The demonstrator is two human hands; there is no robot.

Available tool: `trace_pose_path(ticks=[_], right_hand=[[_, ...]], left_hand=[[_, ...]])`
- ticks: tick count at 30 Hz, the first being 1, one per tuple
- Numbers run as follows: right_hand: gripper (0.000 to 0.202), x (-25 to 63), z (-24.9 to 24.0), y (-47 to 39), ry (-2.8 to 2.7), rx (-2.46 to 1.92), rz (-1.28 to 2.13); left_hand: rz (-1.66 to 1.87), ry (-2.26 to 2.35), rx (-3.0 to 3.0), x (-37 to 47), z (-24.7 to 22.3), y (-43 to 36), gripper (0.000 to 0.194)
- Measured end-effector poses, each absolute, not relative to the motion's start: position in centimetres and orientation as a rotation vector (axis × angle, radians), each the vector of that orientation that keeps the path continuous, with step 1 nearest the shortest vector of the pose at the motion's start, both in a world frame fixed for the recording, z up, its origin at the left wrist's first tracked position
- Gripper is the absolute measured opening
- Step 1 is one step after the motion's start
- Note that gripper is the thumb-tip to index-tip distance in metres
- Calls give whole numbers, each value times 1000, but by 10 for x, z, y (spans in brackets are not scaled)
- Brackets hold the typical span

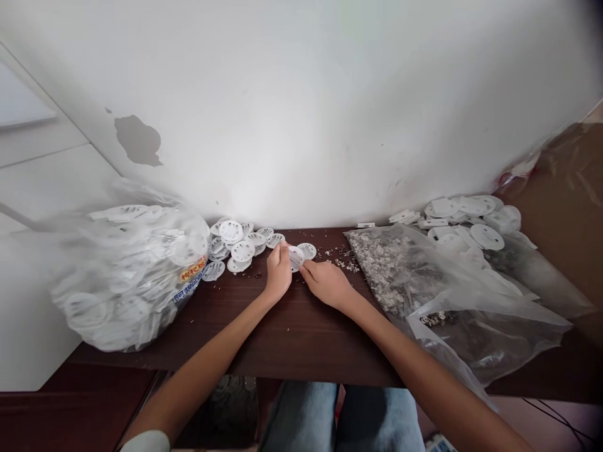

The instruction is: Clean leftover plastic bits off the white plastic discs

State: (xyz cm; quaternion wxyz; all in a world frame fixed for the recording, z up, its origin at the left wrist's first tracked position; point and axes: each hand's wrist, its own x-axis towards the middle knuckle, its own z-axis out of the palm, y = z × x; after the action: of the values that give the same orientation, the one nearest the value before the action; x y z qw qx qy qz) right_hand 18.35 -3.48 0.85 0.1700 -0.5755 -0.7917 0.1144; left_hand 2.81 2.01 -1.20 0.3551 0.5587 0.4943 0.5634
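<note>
Between my two hands, above the dark wooden table point(282, 339), is a round white plastic disc point(296, 257). My left hand point(279, 271) grips its left edge, fingers closed. My right hand point(326, 281) pinches the disc's lower right edge with thumb and fingers. Just behind it another white disc point(308, 250) lies on the table. A loose pile of slotted white discs point(243, 251) is to the left of my left hand. Small metal pieces point(347, 258) are scattered to the right, beyond my right hand.
A full clear bag of white discs point(127, 282) stands at the left. On the right lie a plastic bag of small metal parts point(386, 257) and a heap of white pieces point(485, 236), near a cardboard box point(565, 207). A white wall point(292, 113) rises behind the table.
</note>
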Motion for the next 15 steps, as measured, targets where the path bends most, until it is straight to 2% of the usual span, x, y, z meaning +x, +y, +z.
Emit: trace_pose_path(ticks=[15], right_hand=[[41,166,-11,-33,-2081,-1540,361]], left_hand=[[1458,1124,1103,28,-17,25,30]])
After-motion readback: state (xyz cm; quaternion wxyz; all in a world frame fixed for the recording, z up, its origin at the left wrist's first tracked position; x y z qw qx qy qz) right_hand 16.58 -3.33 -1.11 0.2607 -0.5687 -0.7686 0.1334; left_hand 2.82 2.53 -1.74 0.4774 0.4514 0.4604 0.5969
